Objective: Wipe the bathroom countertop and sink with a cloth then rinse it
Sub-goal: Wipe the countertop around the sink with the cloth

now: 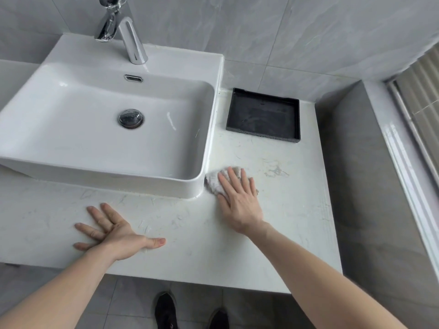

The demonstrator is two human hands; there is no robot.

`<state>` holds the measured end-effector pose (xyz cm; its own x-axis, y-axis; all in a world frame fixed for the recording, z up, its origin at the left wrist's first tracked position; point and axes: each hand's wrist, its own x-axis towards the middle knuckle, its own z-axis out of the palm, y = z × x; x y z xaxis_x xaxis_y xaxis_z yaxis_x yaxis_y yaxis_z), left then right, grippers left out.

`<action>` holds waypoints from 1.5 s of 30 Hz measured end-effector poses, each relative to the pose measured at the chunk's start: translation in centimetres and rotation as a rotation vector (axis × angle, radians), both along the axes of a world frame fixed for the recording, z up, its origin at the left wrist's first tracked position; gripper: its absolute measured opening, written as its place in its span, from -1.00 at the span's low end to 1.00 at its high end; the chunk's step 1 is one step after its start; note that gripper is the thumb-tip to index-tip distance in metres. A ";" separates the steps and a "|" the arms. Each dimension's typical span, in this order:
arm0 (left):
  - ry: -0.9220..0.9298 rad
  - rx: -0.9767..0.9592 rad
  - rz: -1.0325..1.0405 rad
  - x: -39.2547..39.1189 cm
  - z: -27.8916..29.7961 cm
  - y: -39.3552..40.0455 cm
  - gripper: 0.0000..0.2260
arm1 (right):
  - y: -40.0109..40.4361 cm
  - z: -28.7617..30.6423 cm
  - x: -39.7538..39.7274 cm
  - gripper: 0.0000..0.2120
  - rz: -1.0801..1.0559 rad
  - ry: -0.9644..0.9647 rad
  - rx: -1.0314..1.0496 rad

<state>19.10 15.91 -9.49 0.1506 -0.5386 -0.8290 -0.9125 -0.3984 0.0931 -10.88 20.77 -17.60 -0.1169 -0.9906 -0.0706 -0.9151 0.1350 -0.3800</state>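
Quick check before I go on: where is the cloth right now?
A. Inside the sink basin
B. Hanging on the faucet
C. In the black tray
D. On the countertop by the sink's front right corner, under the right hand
D: the cloth lies on the countertop next to the front right corner of the sink, pressed flat under the right hand; the left hand rests flat on bare counter.

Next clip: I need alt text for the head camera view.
A person's right hand presses a crumpled grey cloth flat on the white marble countertop beside a white rectangular sink. The left hand rests spread on the counter; a black tray sits behind.
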 end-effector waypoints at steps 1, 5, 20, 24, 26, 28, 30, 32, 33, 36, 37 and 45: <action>0.003 0.000 0.000 0.0 0.0 0.0 0.72 | 0.7 0.0 -1.2 -0.44 -0.059 -0.014 0.006; 0.008 0.001 0.001 0.2 -0.1 0.0 0.73 | 4.8 0.7 -8.4 -0.48 -0.306 -0.045 -0.016; 0.006 -0.006 -0.002 0.2 -0.1 0.0 0.73 | 1.9 1.9 0.8 -0.52 -0.215 -0.259 -0.028; 0.005 -0.008 -0.004 0.1 -0.2 0.1 0.74 | 2.9 0.8 5.6 -0.39 -0.058 -0.060 0.036; 0.006 -0.009 -0.007 0.1 -0.1 0.1 0.73 | 4.1 0.5 4.4 -0.38 -0.067 -0.016 0.022; 0.008 -0.009 -0.009 0.1 -0.2 0.1 0.73 | 5.5 0.5 2.0 -0.39 -0.114 -0.004 0.026; 0.011 -0.007 -0.005 0.2 -0.1 0.1 0.74 | 7.2 0.6 -1.4 -0.40 -0.211 -0.003 0.027; 0.008 -0.005 -0.004 0.2 -0.1 0.1 0.74 | 9.1 0.7 -5.3 -0.43 -0.339 -0.011 0.015; 0.008 -0.003 -0.005 0.2 -0.1 0.1 0.74 | 10.0 0.8 -7.4 -0.46 -0.402 -0.019 0.010; 0.011 -0.002 -0.003 0.3 -0.1 0.0 0.74 | 12.6 1.1 -12.0 -0.53 -0.532 -0.058 -0.002; 0.011 0.000 -0.003 0.4 -0.1 0.0 0.74 | 13.0 1.5 -12.7 -0.54 -0.574 -0.081 -0.013; 0.012 -0.001 -0.004 0.2 0.0 0.1 0.73 | 8.3 4.5 -4.7 -0.55 -0.399 -0.336 -0.101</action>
<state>19.29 16.05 -9.47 0.1382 -0.5398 -0.8304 -0.9130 -0.3945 0.1044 -15.55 29.05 -13.06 -0.4730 -0.8778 -0.0756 -0.6256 0.3950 -0.6727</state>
